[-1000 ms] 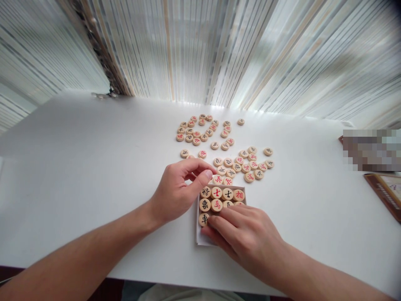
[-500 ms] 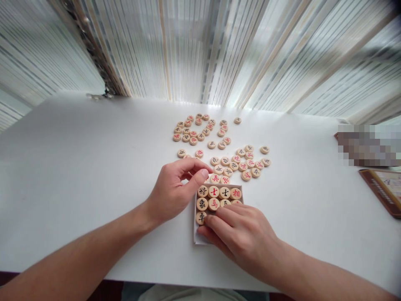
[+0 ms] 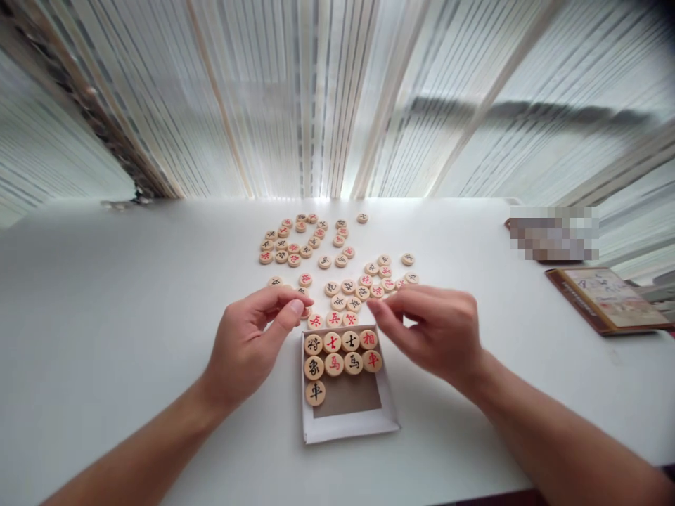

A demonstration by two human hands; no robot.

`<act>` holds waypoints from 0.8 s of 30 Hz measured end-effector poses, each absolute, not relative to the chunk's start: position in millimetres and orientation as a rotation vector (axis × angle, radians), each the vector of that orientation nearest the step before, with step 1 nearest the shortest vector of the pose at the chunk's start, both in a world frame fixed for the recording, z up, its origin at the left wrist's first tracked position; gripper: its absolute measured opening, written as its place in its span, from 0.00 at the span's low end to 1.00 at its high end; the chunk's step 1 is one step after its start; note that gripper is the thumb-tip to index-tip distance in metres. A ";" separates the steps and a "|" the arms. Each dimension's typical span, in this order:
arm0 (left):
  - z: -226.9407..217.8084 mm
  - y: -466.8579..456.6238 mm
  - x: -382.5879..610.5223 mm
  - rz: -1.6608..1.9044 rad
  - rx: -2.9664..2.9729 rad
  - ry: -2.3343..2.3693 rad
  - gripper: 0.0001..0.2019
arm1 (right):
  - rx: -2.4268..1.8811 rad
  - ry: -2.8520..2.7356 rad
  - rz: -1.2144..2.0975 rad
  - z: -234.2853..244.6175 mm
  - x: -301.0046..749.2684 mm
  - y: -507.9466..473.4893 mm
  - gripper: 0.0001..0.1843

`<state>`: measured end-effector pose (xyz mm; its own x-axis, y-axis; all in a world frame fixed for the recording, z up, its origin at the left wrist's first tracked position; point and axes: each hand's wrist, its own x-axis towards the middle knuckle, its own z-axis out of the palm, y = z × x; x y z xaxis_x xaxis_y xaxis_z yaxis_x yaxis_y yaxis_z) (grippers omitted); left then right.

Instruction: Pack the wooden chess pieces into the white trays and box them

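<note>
A shallow white box point(image 3: 348, 426) lies on the white table point(image 3: 126, 323) and holds several round wooden chess pieces point(image 3: 333, 364) in rows along its far side. Its near part shows bare brown bottom. My left hand point(image 3: 247, 344) hovers just left of the box's far corner, thumb and fingers curled into a pinch. My right hand point(image 3: 435, 327) is above the box's far right corner, fingertips pinched together beside the loose pieces point(image 3: 345, 288). What either pinch holds is hidden.
More loose pieces point(image 3: 295, 242) lie scattered further back on the table. A brown-edged flat board or book point(image 3: 606, 299) sits at the right, with a blurred-out object point(image 3: 553, 232) behind it. Striped curtains point(image 3: 337, 105) hang beyond the far edge.
My right hand has lifted out of the box, where it lay flat on the pieces, and moved up to the box's far right corner. The view has shifted, and the box's bare bottom now shows.
</note>
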<state>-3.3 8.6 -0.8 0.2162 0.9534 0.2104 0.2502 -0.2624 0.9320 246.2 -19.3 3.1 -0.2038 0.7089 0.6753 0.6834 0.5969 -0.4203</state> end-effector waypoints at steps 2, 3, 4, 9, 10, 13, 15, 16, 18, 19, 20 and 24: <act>-0.5 11.1 -5.0 1.101 1.672 1.164 0.08 | -1.271 -1.708 0.133 3.4 261.6 -4.1 0.23; -0.4 12.5 -5.8 1.103 1.672 1.174 0.08 | -1.351 -1.559 0.221 2.8 269.8 3.3 0.23; -0.3 13.9 -6.6 1.105 1.673 1.184 0.08 | -1.404 -1.421 0.315 1.8 278.1 10.5 0.22; -0.9 19.7 -9.4 1.117 1.700 1.233 0.08 | -1.431 -1.171 0.413 -9.7 311.7 39.4 0.21; -1.2 20.4 -9.7 1.117 1.712 1.240 0.08 | -1.433 -1.143 0.427 -12.6 315.7 43.2 0.20; -2.1 21.0 -10.1 1.108 1.741 1.261 0.09 | -1.448 -1.092 0.468 -20.5 322.4 50.9 0.18; -2.6 20.7 -10.4 1.097 1.746 1.273 0.09 | -1.469 -1.083 0.480 -24.3 324.5 53.4 0.18; -2.9 20.6 -10.6 1.094 1.747 1.276 0.09 | -1.483 -1.086 0.480 -25.8 325.5 54.2 0.18; -3.5 20.2 -11.0 1.093 1.745 1.273 0.09 | -1.522 -1.110 0.463 -27.7 327.9 55.0 0.19; -3.9 20.1 -11.2 1.095 1.745 1.271 0.10 | -1.547 -1.131 0.449 -28.3 329.5 55.3 0.20; -4.4 20.0 -11.4 1.094 1.748 1.265 0.10 | -1.578 -1.159 0.431 -28.8 331.1 55.5 0.19; -6.7 19.0 -11.5 1.093 1.772 1.252 0.10 | -1.730 -1.308 0.356 -31.2 337.1 57.1 0.13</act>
